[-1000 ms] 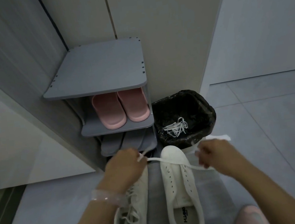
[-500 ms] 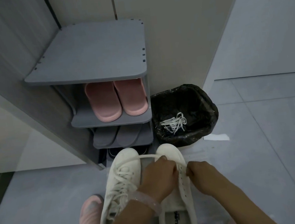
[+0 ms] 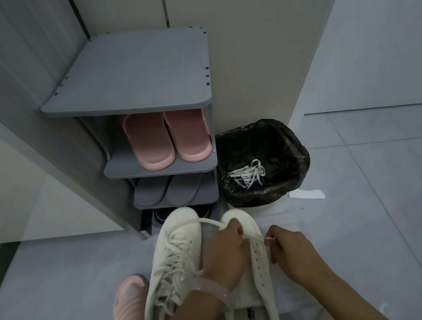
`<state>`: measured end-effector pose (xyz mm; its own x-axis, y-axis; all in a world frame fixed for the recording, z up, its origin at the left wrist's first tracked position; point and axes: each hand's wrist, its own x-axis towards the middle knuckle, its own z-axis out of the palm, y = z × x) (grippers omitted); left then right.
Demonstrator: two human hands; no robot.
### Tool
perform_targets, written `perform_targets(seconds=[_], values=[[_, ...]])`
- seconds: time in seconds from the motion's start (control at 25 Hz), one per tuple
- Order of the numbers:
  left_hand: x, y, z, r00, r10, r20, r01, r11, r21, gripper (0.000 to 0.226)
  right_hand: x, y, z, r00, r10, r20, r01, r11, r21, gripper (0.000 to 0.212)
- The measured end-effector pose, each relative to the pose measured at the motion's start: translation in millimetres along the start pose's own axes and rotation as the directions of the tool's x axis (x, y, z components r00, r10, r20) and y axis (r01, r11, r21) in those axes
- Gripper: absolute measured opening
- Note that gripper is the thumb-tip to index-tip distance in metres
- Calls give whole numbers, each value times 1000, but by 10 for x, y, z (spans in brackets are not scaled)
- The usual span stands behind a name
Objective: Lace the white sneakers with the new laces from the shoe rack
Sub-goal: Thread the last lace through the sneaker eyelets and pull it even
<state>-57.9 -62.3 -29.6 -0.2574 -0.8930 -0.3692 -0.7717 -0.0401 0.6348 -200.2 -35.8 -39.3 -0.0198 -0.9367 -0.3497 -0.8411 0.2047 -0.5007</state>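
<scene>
A grey shoe rack (image 3: pixel 129 71) stands against the wall, and two white sneakers (image 3: pixel 176 266) lie on the floor before it. Over the unlaced right sneaker (image 3: pixel 259 267), the left hand (image 3: pixel 226 255) grips the new lace (image 3: pixel 209 222) with curled fingers. The right hand (image 3: pixel 291 249) pinches the lace's tip (image 3: pixel 269 238).

Pink slippers (image 3: pixel 165 138) and grey slippers (image 3: pixel 166 191) sit on shelves beside a black-lined bin (image 3: pixel 260 138) holding discarded laces (image 3: pixel 248 175).

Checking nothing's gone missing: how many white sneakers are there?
2: the laced sneaker and the unlaced sneaker stand side by side on the floor before the shoe rack.
</scene>
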Motion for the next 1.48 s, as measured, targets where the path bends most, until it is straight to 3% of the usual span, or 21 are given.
perform_targets(seconds=[0.12,0.2,0.32,0.4,0.48,0.52,0.6,0.76,0.96,1.08,1.16,1.24,1.4,1.48], values=[[-62,86,-252,992,57,-109,-30,972,234,25,-13,46,1,999,-2,-39,-4,988,-157,26],[-88,108,-497,968,52,-246,50,919,391,25,-22,36,-5,999,-10,-30,2,971,-240,28],[-66,96,-775,928,22,-372,146,896,418,25,-45,12,5,999,-37,-20,30,957,-289,24],[-36,133,-685,953,106,-284,37,888,458,24,-53,-14,13,999,-47,-14,41,961,-274,21],[-40,132,-370,979,192,-66,-134,854,502,27,-46,-65,21,999,-36,-32,26,959,-281,18],[-37,101,-208,981,191,29,-180,853,490,29,-39,-90,23,999,-30,-44,16,954,-299,17],[-6,8,-5,987,138,87,-161,898,410,30,-14,-117,47,998,-24,-51,6,943,-332,17],[31,-56,114,999,54,-10,-52,991,120,26,6,-104,98,997,-73,-25,60,941,-334,18],[12,-65,196,998,10,-67,-12,999,-32,25,21,-101,115,994,-108,-31,95,955,-281,20],[6,-104,166,995,69,-76,-73,996,-54,24,26,-107,172,999,-34,-35,27,984,-175,17],[19,-133,156,993,103,-65,-107,993,-55,23,41,-98,178,996,60,-65,-61,998,-3,3],[27,-143,156,993,97,-71,-100,994,-46,22,49,-92,204,991,89,-103,-75,989,130,14],[42,-145,210,993,92,-77,-89,995,41,23,33,-96,189,995,7,-101,3,995,104,32],[44,-136,229,992,83,-90,-72,990,122,26,6,-113,174,995,-16,-97,22,997,68,24]])
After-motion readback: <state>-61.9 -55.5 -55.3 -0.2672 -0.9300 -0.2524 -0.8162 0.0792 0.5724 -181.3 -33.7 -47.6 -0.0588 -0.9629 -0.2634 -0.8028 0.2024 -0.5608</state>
